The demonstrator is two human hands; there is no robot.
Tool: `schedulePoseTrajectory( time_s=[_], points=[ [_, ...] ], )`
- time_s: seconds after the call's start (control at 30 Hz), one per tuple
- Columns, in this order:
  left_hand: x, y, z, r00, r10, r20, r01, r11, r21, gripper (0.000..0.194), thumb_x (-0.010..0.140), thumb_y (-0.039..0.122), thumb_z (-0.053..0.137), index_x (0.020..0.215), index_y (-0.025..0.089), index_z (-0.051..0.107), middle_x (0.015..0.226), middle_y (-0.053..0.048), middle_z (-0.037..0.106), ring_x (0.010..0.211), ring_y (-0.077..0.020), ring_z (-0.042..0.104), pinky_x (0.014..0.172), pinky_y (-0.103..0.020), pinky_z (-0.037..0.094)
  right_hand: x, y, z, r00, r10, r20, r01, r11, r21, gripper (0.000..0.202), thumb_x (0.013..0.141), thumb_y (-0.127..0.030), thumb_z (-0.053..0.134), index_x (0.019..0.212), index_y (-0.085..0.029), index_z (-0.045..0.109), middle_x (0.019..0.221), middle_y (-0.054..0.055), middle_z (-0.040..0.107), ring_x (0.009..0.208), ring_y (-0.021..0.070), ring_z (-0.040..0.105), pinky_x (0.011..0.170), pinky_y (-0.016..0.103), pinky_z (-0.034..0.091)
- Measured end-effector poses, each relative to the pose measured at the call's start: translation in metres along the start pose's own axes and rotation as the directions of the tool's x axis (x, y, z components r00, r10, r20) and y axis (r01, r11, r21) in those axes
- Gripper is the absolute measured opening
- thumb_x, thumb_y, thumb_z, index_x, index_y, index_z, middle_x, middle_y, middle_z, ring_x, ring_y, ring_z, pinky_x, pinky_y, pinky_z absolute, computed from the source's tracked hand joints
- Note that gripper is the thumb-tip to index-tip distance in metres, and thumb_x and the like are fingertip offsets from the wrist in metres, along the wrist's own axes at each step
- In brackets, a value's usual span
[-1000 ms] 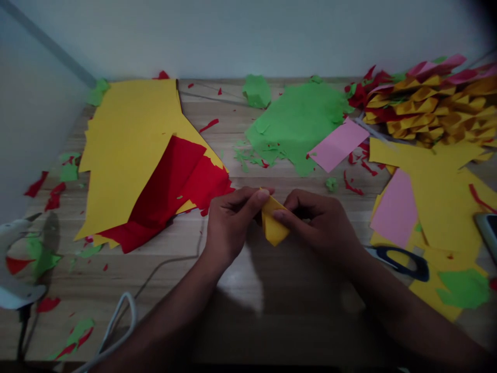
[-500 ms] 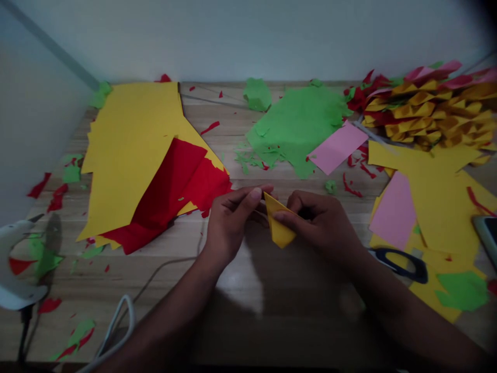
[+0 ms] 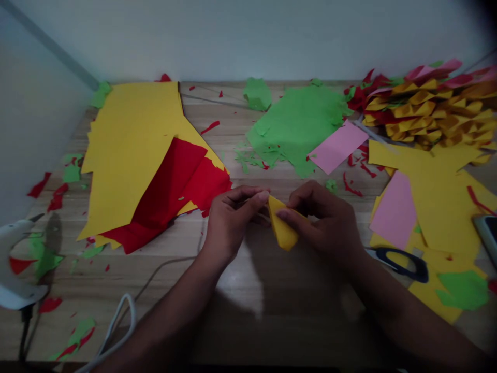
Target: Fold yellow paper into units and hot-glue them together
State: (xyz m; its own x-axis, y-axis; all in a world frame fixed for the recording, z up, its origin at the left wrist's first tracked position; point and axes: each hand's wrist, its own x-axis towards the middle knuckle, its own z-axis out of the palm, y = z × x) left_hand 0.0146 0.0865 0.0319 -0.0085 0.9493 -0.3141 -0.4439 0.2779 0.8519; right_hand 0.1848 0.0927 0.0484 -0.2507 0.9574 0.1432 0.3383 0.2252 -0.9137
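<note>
A small folded piece of yellow paper (image 3: 285,231) is held up between both hands, just above the tabletop. My left hand (image 3: 235,217) pinches its upper left corner between thumb and fingers. My right hand (image 3: 324,217) grips the right side, with the thumb pressed on the near face and the fingers curled behind. The rear of the paper is hidden by the fingers. Red paper (image 3: 165,191) lies on a large yellow sheet (image 3: 132,129) to the left of my left hand.
Green paper (image 3: 298,119) and a pink rectangle (image 3: 337,147) lie behind my hands. Scissors (image 3: 404,263), yellow sheets (image 3: 442,202) and a phone-like device (image 3: 487,233) are at right, below a pile of folded yellow pieces (image 3: 430,114). A white glue gun (image 3: 17,264) stands left, its cord nearby.
The yellow paper has tilted and shifted slightly to the right, showing more of its folded side. My right hand has moved a little with it; my left hand has barely moved.
</note>
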Motion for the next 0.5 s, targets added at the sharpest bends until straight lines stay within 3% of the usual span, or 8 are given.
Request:
schedulePoseTrajectory(
  time_s=[0.17,0.5],
  points=[
    [-0.0008,-0.001,0.0013,0.999,-0.044,0.032,0.045,0.998,-0.053,0.018,0.071,0.032,0.085,0.084,0.022,0.079,0.069,0.002,0.072,0.061,-0.0101,0.069,0.054,-0.016,0.058,0.0,-0.0021,-0.0002,0.994,-0.086,-0.069,0.081,0.995,-0.066,0.017,0.085,-0.029,0.073,0.076,-0.021,0.061,0.068,-0.003,0.061,0.058,0.0103,0.053,0.054,0.023,0.043],
    [-0.0043,-0.0002,0.0026,0.985,-0.082,0.148,0.092,0.994,-0.058,0.018,0.071,0.031,0.086,0.086,0.023,0.079,0.081,0.0,0.076,0.067,-0.0133,0.072,0.056,-0.022,0.063,-0.0012,-0.0022,-0.0012,0.99,-0.049,-0.136,0.038,0.996,-0.081,0.015,0.083,-0.029,0.075,0.077,-0.022,0.063,0.07,-0.004,0.063,0.059,0.009,0.057,0.056,0.021,0.045]
  ],
)
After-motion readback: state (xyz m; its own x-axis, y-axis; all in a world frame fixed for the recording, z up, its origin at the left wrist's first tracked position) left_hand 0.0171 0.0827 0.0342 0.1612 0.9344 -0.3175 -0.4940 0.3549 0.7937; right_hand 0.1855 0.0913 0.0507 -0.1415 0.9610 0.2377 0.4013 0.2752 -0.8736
